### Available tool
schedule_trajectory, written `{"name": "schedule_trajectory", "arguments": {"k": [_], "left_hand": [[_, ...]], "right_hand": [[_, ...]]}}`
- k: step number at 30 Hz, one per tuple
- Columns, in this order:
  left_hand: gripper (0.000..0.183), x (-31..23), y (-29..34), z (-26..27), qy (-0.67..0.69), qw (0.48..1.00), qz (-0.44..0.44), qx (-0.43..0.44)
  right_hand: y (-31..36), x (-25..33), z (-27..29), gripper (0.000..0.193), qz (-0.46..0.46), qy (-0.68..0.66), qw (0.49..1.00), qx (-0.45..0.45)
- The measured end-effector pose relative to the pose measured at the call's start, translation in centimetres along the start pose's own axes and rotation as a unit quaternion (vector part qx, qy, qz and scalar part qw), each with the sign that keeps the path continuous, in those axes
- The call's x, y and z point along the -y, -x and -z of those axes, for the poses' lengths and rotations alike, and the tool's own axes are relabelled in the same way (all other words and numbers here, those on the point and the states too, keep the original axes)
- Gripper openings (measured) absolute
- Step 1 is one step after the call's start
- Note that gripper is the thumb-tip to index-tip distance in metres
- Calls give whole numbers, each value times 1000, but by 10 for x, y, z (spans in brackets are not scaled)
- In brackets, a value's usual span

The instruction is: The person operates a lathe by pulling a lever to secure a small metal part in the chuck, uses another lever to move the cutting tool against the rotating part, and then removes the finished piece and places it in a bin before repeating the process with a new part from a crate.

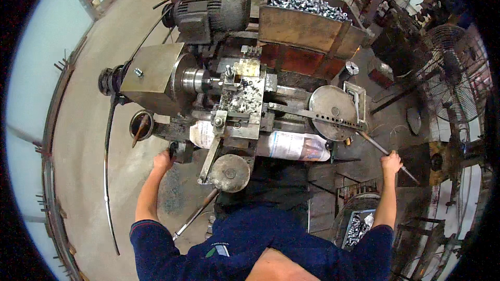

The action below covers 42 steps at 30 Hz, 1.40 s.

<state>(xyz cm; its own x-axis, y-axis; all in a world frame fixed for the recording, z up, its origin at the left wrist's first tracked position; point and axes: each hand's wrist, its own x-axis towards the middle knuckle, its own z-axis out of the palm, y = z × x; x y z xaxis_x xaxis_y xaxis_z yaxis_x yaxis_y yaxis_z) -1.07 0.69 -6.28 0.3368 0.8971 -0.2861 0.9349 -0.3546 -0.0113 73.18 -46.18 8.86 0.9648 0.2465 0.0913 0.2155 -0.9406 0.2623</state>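
Metal pieces (307, 7) in bin (297, 34), fingers (393, 159) gripping rod (374, 142)

A dark fan (452, 86) (wire-caged) stands at right, a pale wall (49, 47) at far left.

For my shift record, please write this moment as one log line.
left hand: at small dark handle | right hand: around long grey metal rod | nearby: large round grey metal disc

I can't tell the shape of the dark part (172, 149) the left hand (163, 161) partly hides; metal pieces (307, 6) in the crate (297, 30) are too small to distinguish; the lower edge crops the navy shirt (255, 229).
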Motion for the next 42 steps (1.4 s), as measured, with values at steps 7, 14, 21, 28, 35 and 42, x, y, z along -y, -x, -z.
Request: {"name": "schedule_trajectory", "arguments": {"k": [7,14,21,28,35,42], "left_hand": [[42,5,19,-25,167,983,15,-71],[38,23,34,122,287,958,8,5],[33,89,122,256,175,918,133,-329],[46,34,156,174,62,905,230,-352],[36,50,146,180,170,930,160,-284],[20,69,111,177,512,841,90,-150]], "right_hand": [[45,72,59,51,256,-253,919,-158],[138,277,237,43,580,-446,661,-163],[234,434,308,32,723,-144,657,-160],[235,452,299,31,722,-104,673,-123],[240,455,297,31,709,-87,685,-145],[174,375,330,27,668,-298,623,-277]]}}
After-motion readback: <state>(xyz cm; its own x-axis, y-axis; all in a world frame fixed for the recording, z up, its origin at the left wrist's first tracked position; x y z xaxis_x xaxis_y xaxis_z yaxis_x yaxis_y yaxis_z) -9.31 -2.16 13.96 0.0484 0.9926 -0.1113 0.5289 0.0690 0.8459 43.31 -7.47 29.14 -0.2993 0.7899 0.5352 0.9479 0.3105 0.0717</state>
